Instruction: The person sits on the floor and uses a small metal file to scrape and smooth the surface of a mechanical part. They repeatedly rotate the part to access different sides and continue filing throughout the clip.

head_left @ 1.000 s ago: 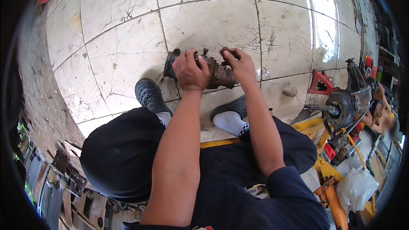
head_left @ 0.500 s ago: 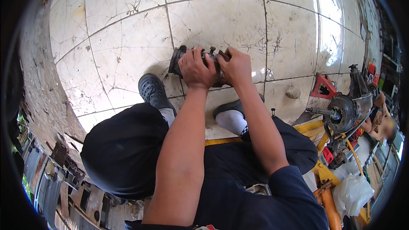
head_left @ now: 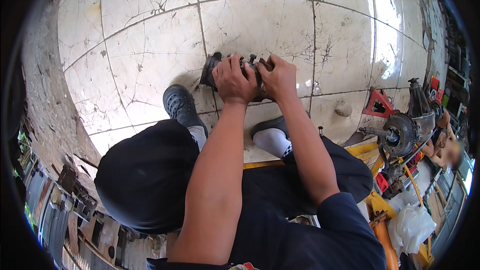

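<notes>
Between my feet, on the tiled floor, lies a dark, greasy metal machine part (head_left: pixel 208 71) with a wide flanged end at its left and a small bolt standing up from its top. Over its left half my left hand (head_left: pixel 233 81) is closed, fingers wrapped across the top. My right hand (head_left: pixel 279 77) grips the right end, thumb and fingers pinching near a small brownish edge (head_left: pixel 264 63). Both hands hide most of the part's middle and underside, so its exact kind cannot be made out.
My dark shoes (head_left: pixel 180 104) flank the part. A stone (head_left: pixel 343 108) lies on the tiles to the right. Beyond it stand a red stand (head_left: pixel 378 103), a large greasy axle assembly (head_left: pixel 398 132), an orange-yellow frame (head_left: pixel 384 237) and a white plastic bag (head_left: pixel 413 229). Another person (head_left: pixel 448 152) is at far right.
The part and both hands appear slightly farther right in the picture. My left hand has turned a little on the part; both grips stay.
</notes>
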`<state>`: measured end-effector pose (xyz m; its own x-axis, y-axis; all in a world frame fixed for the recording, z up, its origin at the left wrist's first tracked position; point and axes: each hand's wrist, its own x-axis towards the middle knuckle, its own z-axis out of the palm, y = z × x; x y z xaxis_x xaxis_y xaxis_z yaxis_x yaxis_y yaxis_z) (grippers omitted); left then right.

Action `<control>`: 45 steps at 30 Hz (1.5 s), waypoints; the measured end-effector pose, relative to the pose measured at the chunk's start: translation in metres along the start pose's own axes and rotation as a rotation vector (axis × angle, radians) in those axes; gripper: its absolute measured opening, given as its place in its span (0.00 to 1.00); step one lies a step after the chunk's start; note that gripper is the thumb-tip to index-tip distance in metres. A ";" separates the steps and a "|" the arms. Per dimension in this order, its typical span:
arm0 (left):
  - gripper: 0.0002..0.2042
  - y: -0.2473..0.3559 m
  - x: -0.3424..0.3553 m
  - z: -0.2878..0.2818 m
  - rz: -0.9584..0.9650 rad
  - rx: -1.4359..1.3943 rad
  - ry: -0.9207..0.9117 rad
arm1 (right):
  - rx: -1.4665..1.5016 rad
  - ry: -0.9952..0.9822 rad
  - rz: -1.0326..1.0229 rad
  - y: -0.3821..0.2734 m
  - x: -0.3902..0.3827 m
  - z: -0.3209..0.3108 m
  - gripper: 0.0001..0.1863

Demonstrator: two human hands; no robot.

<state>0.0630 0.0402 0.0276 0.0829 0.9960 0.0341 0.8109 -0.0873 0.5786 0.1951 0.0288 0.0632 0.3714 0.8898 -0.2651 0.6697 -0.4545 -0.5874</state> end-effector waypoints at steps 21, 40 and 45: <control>0.14 0.000 -0.001 -0.002 0.028 -0.006 0.045 | 0.079 -0.114 0.183 -0.006 -0.004 -0.009 0.18; 0.14 -0.003 0.000 -0.002 0.018 -0.017 0.035 | 0.071 -0.078 0.191 -0.007 0.000 0.001 0.19; 0.14 -0.002 -0.002 -0.001 0.006 0.005 0.028 | 0.022 -0.090 0.126 -0.004 0.000 0.001 0.19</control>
<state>0.0604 0.0387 0.0270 0.0713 0.9956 0.0606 0.8133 -0.0932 0.5743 0.1920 0.0310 0.0648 0.3915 0.8263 -0.4049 0.6071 -0.5627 -0.5611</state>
